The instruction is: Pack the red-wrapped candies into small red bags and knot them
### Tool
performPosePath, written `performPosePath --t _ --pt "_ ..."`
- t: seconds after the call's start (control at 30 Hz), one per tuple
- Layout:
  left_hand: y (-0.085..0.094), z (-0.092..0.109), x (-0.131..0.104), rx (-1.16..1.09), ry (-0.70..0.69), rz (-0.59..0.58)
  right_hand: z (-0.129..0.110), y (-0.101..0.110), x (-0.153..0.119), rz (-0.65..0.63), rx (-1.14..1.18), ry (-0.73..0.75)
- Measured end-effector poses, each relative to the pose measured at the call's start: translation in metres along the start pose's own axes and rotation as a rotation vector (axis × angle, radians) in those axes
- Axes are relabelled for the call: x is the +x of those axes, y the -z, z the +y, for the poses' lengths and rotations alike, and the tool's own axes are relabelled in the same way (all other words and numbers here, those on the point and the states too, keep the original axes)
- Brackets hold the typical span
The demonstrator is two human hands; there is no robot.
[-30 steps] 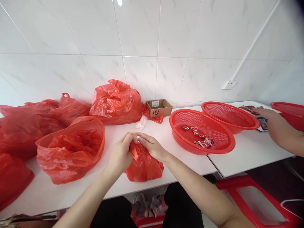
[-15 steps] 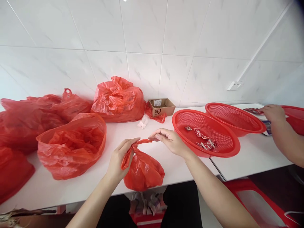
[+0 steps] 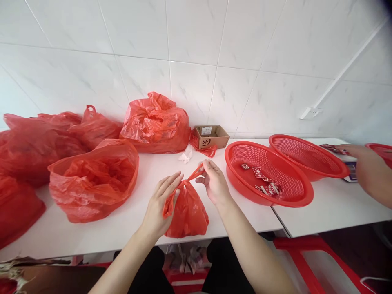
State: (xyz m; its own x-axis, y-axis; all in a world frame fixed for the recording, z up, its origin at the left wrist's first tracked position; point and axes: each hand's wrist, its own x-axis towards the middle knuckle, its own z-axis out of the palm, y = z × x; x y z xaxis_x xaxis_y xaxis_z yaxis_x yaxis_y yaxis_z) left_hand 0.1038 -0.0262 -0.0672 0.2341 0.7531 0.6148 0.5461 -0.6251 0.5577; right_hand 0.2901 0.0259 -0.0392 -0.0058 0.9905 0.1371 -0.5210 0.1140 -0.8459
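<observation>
Grip on small red bag (image 3: 190, 218): right hand (image 3: 216, 184) pinching handle (image 3: 194, 174), left hand (image 3: 157, 205) grasping loop (image 3: 167, 209).

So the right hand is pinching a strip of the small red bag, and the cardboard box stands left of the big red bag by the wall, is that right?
Not quite: the head view shows the cardboard box standing right of the big red bag. The right hand is indeed pinching a strip of the small red bag.

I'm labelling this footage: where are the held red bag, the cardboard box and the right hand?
Held red bag (image 3: 188, 212), head view: front of its body.
Cardboard box (image 3: 214, 142), head view: front wall.
Right hand (image 3: 216, 183), head view: its middle.
</observation>
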Motion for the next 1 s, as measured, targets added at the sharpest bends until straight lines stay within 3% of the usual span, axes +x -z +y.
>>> performPosePath --t 0.1,0.2,0.33,0.47,0.6,0.87,1.0 --pt "-0.003 -0.009 -0.024 0.023 0.057 0.014 0.001 0.019 0.021 0.244 0.115 -0.084" --pt "-0.006 -0.016 -0.047 0.039 0.154 -0.021 0.008 0.038 0.033 0.342 0.120 -0.138" --pt "-0.013 -0.019 -0.054 0.050 0.209 0.006 0.025 0.038 0.021 0.303 -0.046 -0.045" --pt "-0.028 -0.027 -0.038 0.154 0.116 0.068 0.054 0.022 -0.012 0.208 -0.634 0.196" --pt "-0.045 -0.040 -0.021 0.240 0.126 -0.013 0.082 0.017 -0.031 0.260 -0.951 0.331" --pt "-0.049 -0.054 -0.029 0.367 0.318 -0.217 0.084 0.058 -0.009 0.243 -1.145 0.378" --pt "-0.051 -0.057 -0.038 0.398 0.381 -0.264 0.090 0.072 -0.008 0.171 -1.216 0.318"
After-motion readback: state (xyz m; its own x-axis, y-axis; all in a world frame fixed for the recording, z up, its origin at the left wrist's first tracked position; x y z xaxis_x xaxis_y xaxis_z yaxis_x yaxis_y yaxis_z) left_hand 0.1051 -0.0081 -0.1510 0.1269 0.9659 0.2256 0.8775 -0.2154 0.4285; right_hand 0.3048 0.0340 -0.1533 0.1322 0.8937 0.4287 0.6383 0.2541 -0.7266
